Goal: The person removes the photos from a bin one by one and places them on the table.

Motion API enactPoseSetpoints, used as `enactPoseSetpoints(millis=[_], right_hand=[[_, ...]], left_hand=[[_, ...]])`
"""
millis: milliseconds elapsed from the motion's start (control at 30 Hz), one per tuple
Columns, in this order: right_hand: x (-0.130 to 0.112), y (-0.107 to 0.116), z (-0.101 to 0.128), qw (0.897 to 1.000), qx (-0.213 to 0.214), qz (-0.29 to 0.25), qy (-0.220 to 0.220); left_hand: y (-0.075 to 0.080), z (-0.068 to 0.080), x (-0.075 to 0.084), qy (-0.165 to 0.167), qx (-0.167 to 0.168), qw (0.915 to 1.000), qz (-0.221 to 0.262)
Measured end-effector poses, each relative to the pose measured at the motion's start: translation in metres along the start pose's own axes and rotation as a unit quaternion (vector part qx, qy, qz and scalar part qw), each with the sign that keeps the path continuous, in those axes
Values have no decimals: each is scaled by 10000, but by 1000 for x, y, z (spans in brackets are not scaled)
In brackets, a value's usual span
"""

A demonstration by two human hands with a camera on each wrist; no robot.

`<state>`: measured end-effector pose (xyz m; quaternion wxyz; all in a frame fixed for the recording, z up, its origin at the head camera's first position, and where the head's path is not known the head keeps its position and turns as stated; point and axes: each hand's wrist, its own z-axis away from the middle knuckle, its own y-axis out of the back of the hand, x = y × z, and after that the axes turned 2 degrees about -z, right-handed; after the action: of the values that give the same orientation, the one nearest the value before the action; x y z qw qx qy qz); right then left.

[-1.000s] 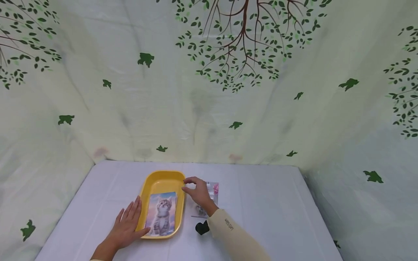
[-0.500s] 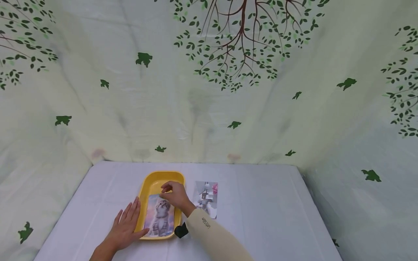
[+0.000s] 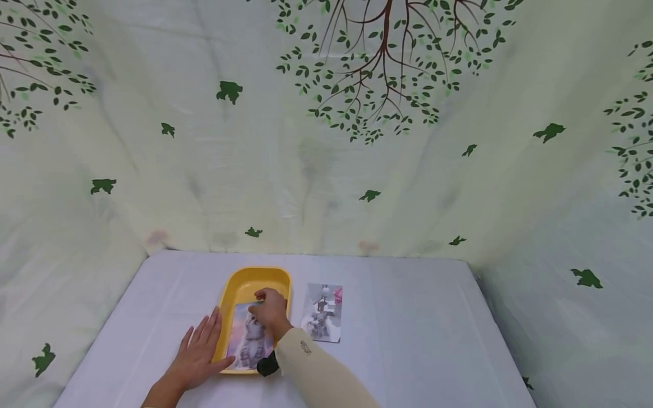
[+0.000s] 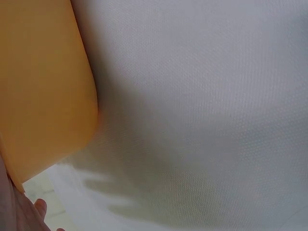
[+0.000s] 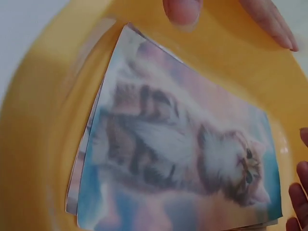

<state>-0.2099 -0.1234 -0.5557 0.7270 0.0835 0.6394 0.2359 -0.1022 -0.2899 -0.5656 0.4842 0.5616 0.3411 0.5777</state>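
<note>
A tray [image 3: 236,285] sits on the bench [image 3: 408,317] toward its left-front part, cat cards [image 3: 244,345] stacked in it. Just right of the tray a single card [image 3: 322,313] lies flat.

A table [image 3: 408,317] draped in white cloth is carrying a yellow tray [image 3: 230,294] near its front left. Just right of the tray, a photo card [image 3: 322,312] is lying flat on the cloth, apart from the rim.
</note>
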Motion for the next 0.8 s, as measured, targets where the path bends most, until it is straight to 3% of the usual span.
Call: enactPoseSetpoints(millis=[233, 500, 800], right_hand=[[4, -9, -1, 9994, 78, 317, -148], [9, -12, -5, 9966, -20, 813, -112], [10, -11, -4, 9979, -10, 651, 70]], left_hand=[[2, 2, 1, 83, -26, 9999, -51], [3, 4, 3, -65, 193, 9998, -48], [2, 3, 2, -31, 152, 9998, -159]])
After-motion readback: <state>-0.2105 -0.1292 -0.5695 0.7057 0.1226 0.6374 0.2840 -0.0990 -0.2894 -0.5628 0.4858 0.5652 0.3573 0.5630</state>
